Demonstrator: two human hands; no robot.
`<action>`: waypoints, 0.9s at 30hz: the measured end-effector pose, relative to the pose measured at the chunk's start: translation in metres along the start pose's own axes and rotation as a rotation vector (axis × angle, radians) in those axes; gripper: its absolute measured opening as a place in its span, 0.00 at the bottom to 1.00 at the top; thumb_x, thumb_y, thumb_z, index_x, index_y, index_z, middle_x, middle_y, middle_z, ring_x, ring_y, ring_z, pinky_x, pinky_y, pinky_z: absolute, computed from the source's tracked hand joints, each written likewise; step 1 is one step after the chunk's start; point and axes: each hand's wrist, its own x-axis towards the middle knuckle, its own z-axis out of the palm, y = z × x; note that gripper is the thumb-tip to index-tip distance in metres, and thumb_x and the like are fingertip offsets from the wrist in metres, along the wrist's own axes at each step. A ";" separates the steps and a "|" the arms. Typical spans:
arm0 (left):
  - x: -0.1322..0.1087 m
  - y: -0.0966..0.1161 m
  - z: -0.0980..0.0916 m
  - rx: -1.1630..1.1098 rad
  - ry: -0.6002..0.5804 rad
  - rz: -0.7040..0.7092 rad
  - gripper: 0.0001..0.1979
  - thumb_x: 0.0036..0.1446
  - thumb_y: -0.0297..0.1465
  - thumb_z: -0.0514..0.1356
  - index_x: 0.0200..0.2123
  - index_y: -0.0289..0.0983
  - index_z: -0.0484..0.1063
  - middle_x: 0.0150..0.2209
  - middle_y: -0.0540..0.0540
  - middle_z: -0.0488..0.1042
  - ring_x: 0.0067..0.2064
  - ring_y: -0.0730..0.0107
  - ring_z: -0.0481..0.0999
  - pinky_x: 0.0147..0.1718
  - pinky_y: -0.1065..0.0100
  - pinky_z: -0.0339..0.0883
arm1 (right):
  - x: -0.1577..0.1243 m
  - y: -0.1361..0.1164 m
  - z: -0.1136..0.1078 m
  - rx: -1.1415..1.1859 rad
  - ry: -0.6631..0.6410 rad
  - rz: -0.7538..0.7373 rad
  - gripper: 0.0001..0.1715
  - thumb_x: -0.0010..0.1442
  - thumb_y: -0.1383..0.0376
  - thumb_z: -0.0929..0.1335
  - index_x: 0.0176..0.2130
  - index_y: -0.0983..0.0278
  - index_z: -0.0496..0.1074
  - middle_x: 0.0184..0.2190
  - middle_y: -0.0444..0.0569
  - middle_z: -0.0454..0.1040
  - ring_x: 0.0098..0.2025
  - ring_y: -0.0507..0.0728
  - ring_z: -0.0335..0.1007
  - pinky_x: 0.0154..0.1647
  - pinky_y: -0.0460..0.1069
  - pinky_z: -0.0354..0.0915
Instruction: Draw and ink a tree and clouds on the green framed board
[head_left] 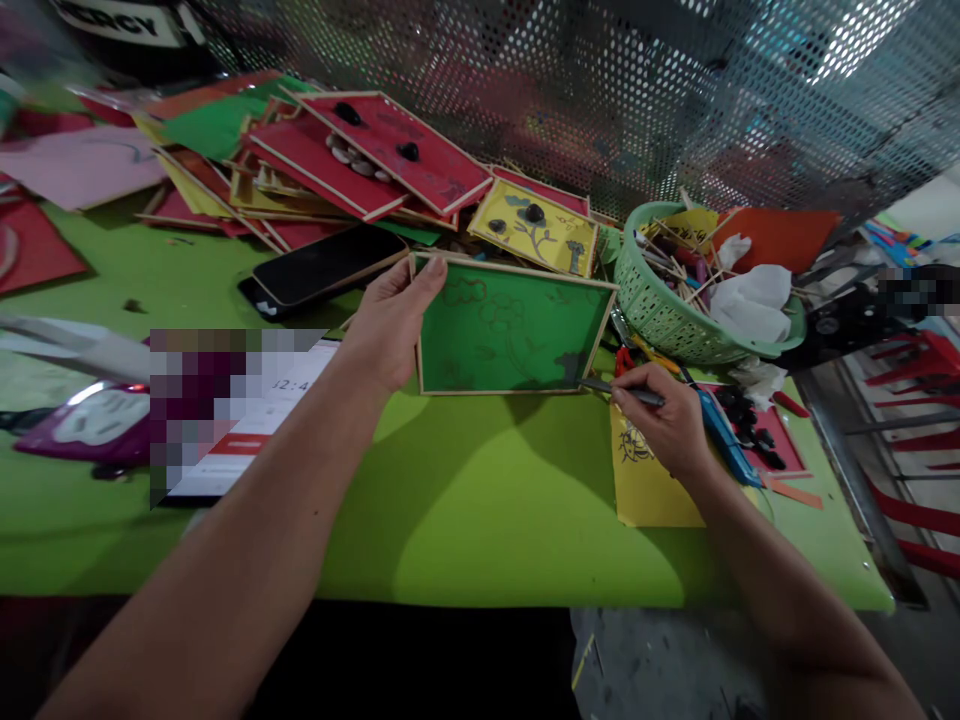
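We find L hand (391,325) gripping green framed panel (499,335) at upper L corner; R hand (667,412) closed on dark pen-like tool (645,396), tip nr panel's lower R corner, contact unclear. Yellow card (651,497) below R grip; green basket (660,315) beyond.

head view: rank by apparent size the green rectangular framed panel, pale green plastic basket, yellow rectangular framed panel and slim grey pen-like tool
1. Green rectangular framed panel and pale green plastic basket: too alike to rank
2. Yellow rectangular framed panel
3. Slim grey pen-like tool
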 end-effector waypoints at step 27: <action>-0.001 0.002 0.000 0.003 0.010 -0.029 0.13 0.52 0.38 0.72 0.34 0.39 0.74 0.32 0.47 0.82 0.44 0.58 0.82 0.48 0.52 0.78 | -0.001 -0.003 0.001 0.060 0.014 -0.027 0.02 0.62 0.65 0.71 0.36 0.61 0.75 0.26 0.42 0.74 0.23 0.50 0.65 0.24 0.45 0.60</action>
